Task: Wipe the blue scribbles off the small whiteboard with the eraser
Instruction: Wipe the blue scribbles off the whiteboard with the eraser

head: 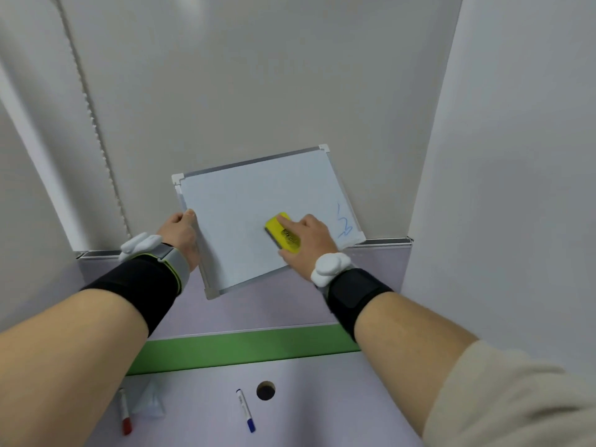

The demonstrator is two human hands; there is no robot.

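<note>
A small whiteboard (238,208) with a silver frame is held up off the desk, tilted, in the middle of the view. My left hand (180,235) grips its left edge. My right hand (309,243) presses a yellow eraser (283,233) flat against the board's lower middle. Blue scribbles (344,222) sit near the board's right edge, just right of my right hand. The rest of the board's surface looks white.
On the pale purple desk below lie a red marker (125,411), a blue marker (245,411) and a clear plastic piece (151,403). A round cable hole (265,390) is beside the blue marker. A green strip (245,348) crosses the desk. Grey partition walls stand behind and to the right.
</note>
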